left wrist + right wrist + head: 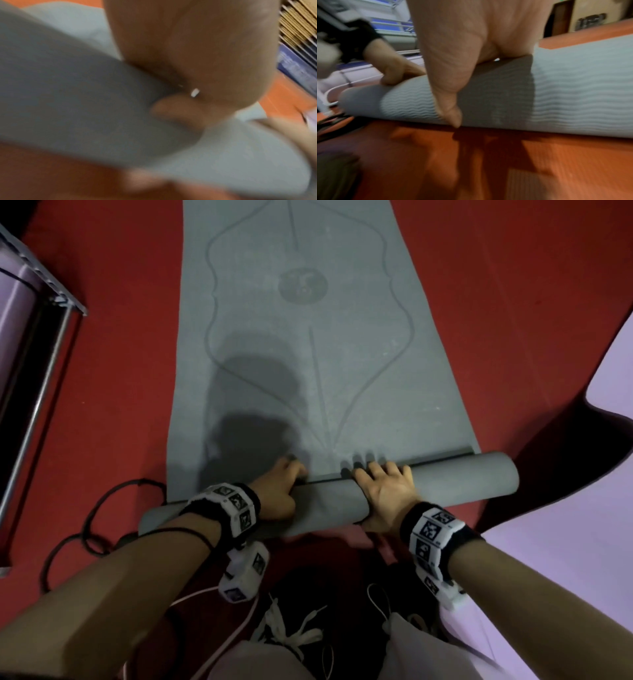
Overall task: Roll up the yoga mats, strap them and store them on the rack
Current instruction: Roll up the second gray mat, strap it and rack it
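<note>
From the head camera I see one grey yoga mat (308, 344) lying flat on the red floor (130, 371), its near end wound into a roll (462, 474) that runs slantwise across the bottom of the flat part. My left hand (277, 491) sits on the left half of the roll, fingers bent over its far side; my right hand (387, 491) grips the middle, fingers curled over the top and thumb tucked under the near side. Two hands, two marker-covered wristbands. To the left stands a metal rack (44, 344), cut off by the frame edge, with a purple rolled mat (13, 299) partly showing in it. Black cords (102, 518) loop on the floor just beside the roll's left end. A pale purple mat (565, 508) spreads on the right, only partly in frame — how far it reaches I cannot tell.

The left wrist view is badly blurred. I make out the palm (197, 47) pressed on the grey roll (77, 94) with the thumb (175, 112) against it; the fingers are hidden behind the palm.

The right wrist view is sharper: the right thumb (448, 94) points down the near face of the roll (573, 94), whose wavy ribbed texture shows, while the other fingers go over the top out of sight. Further along, the left hand (397, 70) presses on the roll's far end. Behind it are white rack bars (393, 35), smeared by motion.
</note>
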Demonstrator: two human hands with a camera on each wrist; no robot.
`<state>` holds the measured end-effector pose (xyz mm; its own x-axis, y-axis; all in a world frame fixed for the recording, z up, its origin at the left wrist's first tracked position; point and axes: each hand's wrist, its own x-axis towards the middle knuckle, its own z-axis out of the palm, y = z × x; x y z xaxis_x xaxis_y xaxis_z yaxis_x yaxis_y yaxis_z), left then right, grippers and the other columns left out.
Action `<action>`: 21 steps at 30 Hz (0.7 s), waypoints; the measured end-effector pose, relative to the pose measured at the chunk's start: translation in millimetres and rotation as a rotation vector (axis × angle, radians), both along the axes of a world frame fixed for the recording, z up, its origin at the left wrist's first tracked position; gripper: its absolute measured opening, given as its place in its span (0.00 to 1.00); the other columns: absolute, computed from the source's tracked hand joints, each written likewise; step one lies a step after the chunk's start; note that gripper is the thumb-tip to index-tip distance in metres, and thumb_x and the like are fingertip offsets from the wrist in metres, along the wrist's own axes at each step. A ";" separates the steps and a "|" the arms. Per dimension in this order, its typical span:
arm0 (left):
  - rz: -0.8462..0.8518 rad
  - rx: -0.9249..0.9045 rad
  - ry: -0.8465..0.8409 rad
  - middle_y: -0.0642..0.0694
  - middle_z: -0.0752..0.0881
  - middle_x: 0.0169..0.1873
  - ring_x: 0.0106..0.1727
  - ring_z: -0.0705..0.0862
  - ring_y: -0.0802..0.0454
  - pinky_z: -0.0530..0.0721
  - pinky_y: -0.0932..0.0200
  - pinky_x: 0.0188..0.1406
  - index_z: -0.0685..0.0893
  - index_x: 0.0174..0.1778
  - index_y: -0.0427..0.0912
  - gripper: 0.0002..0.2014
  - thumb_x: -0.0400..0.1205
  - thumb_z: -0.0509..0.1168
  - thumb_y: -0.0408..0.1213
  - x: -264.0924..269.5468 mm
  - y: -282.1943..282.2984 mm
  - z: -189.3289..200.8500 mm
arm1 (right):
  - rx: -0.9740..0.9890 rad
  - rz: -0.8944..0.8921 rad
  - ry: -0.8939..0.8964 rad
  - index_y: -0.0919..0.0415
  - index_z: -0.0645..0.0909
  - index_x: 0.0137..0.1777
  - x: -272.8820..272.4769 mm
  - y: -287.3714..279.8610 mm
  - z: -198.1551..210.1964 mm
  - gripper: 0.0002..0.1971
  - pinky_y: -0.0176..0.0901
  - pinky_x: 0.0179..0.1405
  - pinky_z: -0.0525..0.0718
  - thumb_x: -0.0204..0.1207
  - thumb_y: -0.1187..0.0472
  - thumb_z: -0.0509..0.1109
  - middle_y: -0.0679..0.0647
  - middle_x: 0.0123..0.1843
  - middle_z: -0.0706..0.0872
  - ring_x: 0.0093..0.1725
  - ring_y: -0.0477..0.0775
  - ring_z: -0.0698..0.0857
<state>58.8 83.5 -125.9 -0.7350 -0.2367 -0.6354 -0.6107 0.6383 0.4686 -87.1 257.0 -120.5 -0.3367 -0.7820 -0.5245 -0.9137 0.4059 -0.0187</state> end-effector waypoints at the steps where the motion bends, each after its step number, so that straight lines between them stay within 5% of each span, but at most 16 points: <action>1: -0.032 -0.091 0.165 0.44 0.72 0.62 0.60 0.77 0.43 0.79 0.53 0.58 0.75 0.63 0.43 0.27 0.65 0.64 0.31 5.1 -1.9 -0.4 | 0.016 0.004 -0.033 0.50 0.65 0.77 -6.3 -4.7 1.3 0.46 0.58 0.63 0.69 0.59 0.38 0.77 0.55 0.69 0.75 0.66 0.64 0.74; 4: -0.205 -0.402 0.433 0.42 0.80 0.49 0.46 0.82 0.39 0.81 0.50 0.41 0.81 0.50 0.42 0.19 0.64 0.59 0.39 24.4 -0.4 -0.9 | 0.067 0.000 -0.103 0.50 0.63 0.76 -21.6 -20.4 7.1 0.48 0.56 0.66 0.70 0.57 0.38 0.80 0.54 0.72 0.75 0.71 0.62 0.74; 6: -0.223 -0.498 0.462 0.41 0.84 0.50 0.45 0.84 0.38 0.83 0.50 0.41 0.84 0.53 0.41 0.21 0.69 0.58 0.45 39.7 10.9 -1.7 | 0.094 -0.028 -0.128 0.51 0.65 0.72 -26.6 -27.2 8.5 0.46 0.53 0.65 0.71 0.56 0.39 0.81 0.54 0.70 0.77 0.70 0.61 0.75; 9: -0.256 -0.562 0.305 0.38 0.82 0.62 0.59 0.82 0.39 0.82 0.43 0.59 0.77 0.70 0.37 0.40 0.64 0.66 0.56 57.1 32.0 -10.5 | 0.107 -0.046 -0.124 0.51 0.66 0.68 -28.6 -29.5 4.8 0.44 0.52 0.62 0.72 0.55 0.39 0.81 0.53 0.67 0.79 0.68 0.60 0.76; 13: -0.271 -0.632 0.148 0.35 0.77 0.66 0.63 0.76 0.36 0.78 0.33 0.64 0.64 0.77 0.36 0.62 0.44 0.78 0.47 52.6 40.0 -23.1 | 0.081 -0.071 -0.134 0.51 0.67 0.66 -28.6 -28.3 1.6 0.42 0.51 0.63 0.70 0.55 0.40 0.81 0.52 0.67 0.80 0.69 0.60 0.75; 18: -0.332 -0.618 0.038 0.40 0.67 0.72 0.67 0.72 0.39 0.70 0.44 0.69 0.48 0.81 0.42 0.52 0.65 0.70 0.49 34.8 29.5 -11.2 | 0.052 -0.091 -0.161 0.51 0.67 0.73 -30.3 -25.4 2.9 0.43 0.50 0.69 0.65 0.59 0.39 0.78 0.52 0.71 0.77 0.73 0.58 0.71; 21: -0.320 -0.564 -0.005 0.42 0.68 0.73 0.67 0.73 0.40 0.72 0.45 0.67 0.53 0.82 0.44 0.47 0.68 0.67 0.46 19.3 14.8 -3.0 | 0.043 -0.062 -0.120 0.51 0.61 0.80 -27.5 -22.8 4.8 0.48 0.55 0.74 0.60 0.62 0.34 0.74 0.52 0.77 0.71 0.76 0.59 0.66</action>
<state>78.0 98.3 -128.9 -0.8217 -0.3049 -0.4814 -0.3507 0.9365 0.0054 -114.6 234.3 -115.6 -0.3162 -0.7374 -0.5968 -0.8792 0.4641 -0.1076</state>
